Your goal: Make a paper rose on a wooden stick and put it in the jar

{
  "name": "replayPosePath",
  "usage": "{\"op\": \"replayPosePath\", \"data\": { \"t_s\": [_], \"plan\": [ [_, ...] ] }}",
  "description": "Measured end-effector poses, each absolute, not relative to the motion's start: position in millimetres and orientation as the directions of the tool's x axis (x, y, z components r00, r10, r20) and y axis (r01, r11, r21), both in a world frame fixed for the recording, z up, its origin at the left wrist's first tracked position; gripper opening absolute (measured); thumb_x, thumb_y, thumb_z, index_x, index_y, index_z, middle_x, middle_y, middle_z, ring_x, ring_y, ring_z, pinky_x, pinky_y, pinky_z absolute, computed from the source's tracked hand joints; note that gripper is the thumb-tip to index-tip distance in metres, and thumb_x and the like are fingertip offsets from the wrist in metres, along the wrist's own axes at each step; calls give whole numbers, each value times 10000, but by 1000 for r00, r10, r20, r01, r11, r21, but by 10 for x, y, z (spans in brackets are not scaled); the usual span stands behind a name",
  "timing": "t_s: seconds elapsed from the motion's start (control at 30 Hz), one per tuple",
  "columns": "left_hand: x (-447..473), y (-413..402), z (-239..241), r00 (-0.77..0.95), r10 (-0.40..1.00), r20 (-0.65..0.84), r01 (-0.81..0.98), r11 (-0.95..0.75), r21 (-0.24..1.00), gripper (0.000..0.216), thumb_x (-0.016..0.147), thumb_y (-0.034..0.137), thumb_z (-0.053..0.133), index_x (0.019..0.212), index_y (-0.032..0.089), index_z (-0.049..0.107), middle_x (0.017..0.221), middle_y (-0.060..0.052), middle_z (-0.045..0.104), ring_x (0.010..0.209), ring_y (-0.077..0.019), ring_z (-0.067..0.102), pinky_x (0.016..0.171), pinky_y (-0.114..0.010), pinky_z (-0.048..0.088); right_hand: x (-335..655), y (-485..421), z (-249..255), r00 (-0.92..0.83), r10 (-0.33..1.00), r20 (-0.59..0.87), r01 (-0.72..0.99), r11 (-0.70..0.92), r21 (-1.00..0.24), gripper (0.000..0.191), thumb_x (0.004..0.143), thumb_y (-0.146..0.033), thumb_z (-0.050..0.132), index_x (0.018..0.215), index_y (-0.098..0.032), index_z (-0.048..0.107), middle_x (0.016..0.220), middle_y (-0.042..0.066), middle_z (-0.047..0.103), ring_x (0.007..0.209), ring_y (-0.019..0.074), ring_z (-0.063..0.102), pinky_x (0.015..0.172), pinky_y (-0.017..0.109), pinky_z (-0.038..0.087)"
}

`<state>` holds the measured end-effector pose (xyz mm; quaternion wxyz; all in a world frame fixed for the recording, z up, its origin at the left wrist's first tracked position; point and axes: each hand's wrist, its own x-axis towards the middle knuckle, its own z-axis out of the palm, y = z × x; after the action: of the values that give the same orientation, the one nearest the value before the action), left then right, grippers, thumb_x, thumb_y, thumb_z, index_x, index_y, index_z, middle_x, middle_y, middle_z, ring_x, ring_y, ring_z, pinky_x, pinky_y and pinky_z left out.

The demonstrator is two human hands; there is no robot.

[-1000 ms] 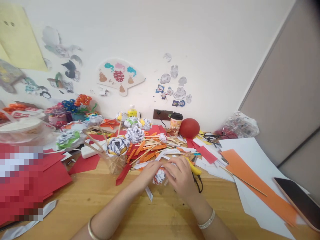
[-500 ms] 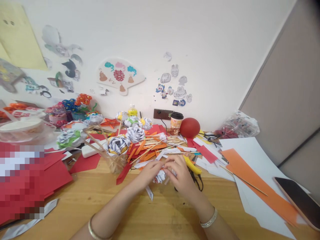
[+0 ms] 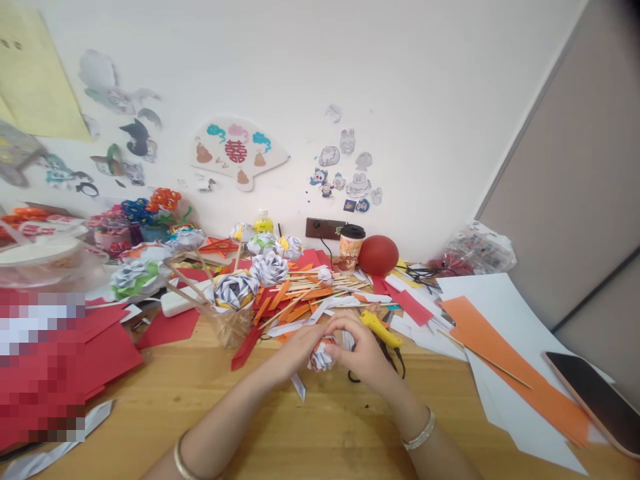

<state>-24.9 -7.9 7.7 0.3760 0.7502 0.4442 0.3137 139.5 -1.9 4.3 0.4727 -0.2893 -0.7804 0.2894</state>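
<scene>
White and orange paper flower [image 3: 321,359] sits just below and right of frame centre, between the two hands. Left hand [image 3: 303,345] looks closed on its left and far side, fingertips partly hidden. Right hand [image 3: 363,350] arches in from the right, thumb and forefinger in a loose C, thumb tip at the flower's right edge; can't tell if it's pinching a petal. Step reads as petal handling: I'd use the left purely as a cradle, press with right fingertips only and go light, since folded paper probably crushes if squeezed. Hold it off the table [image 3: 310,440] so the near petals don't flatten. Mind the yellow glue gun [image 3: 381,329] just beyond the right hand, upper right of it: nozzle could be hot. Loose white strip [image 3: 299,387] lies lower left of the flower.
</scene>
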Motion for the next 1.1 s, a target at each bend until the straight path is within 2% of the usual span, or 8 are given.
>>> {"op": "replayPosePath", "data": {
  "t_s": [0.13, 0.23, 0.3, 0.43, 0.67, 0.83, 0.97, 1.1],
  "plan": [
    [-188, -83, 88, 385, 918, 93, 414, -261, 872, 307, 783, 275, 349, 904, 204, 621, 912, -37, 638, 924, -206, 526, 785, -294, 434, 1392, 8, 24, -437, 810, 392, 44, 455, -890, 179, 711, -336, 633, 773, -191, 550, 827, 24, 564, 801, 160, 559, 724, 297, 472],
    [-175, -62, 48, 418, 902, 109, 429, -302, 851, 284, 778, 283, 363, 832, 200, 630, 855, -22, 641, 868, -199, 540, 797, -296, 419, 1398, 16, 20, -479, 835, 272, -22, 299, -954, 220, 692, -368, 641, 742, -192, 520, 775, 2, 544, 677, 132, 553, 605, 260, 478],
    [-189, -44, 12, 428, 896, 119, 433, -318, 843, 279, 775, 279, 365, 822, 194, 627, 846, -24, 638, 856, -200, 542, 794, -300, 417, 1400, 21, 10, -441, 841, 312, 11, 353, -936, 202, 693, -350, 642, 729, -190, 526, 773, 1, 544, 703, 137, 551, 641, 272, 472],
    [-213, -25, -27, 378, 920, 100, 411, -264, 873, 275, 771, 294, 371, 765, 181, 621, 776, -42, 628, 861, -217, 546, 708, -283, 446, 1387, 39, -40, -353, 803, 479, 149, 554, -819, 97, 727, -263, 616, 753, -188, 561, 829, 18, 565, 853, 165, 536, 793, 312, 425],
    [-179, -26, 7, 331, 943, 39, 378, -171, 910, 296, 778, 301, 326, 754, 179, 595, 715, -36, 598, 748, -200, 552, 617, -279, 453, 1346, 27, -73, -370, 794, 482, 179, 570, -802, 54, 749, -212, 580, 783, -185, 548, 820, 16, 569, 822, 158, 543, 771, 301, 433],
    [-201, -11, -24, 331, 939, 92, 438, -239, 867, 235, 762, 267, 342, 701, 184, 553, 685, -31, 561, 794, -200, 531, 693, -281, 435, 1356, 3, -30, -352, 746, 565, 286, 661, -694, 76, 754, -245, 601, 751, -189, 549, 812, 14, 567, 841, 170, 525, 769, 313, 415],
    [-209, 10, -77, 343, 931, 128, 505, -297, 810, 246, 772, 266, 281, 627, 185, 463, 663, -7, 516, 718, -176, 487, 689, -292, 409, 1371, -4, -17, -402, 619, 675, 383, 783, -490, 36, 778, -211, 581, 750, -199, 561, 844, 25, 554, 861, 180, 485, 767, 325, 395],
    [-205, 18, -98, 340, 927, 157, 529, -327, 783, 256, 791, 267, 252, 624, 183, 426, 680, 8, 500, 705, -156, 456, 701, -283, 380, 1376, 1, -26, -496, 523, 693, 446, 839, -313, 49, 809, -171, 533, 772, -192, 558, 877, 40, 560, 845, 184, 459, 753, 337, 383]
  ]
}}
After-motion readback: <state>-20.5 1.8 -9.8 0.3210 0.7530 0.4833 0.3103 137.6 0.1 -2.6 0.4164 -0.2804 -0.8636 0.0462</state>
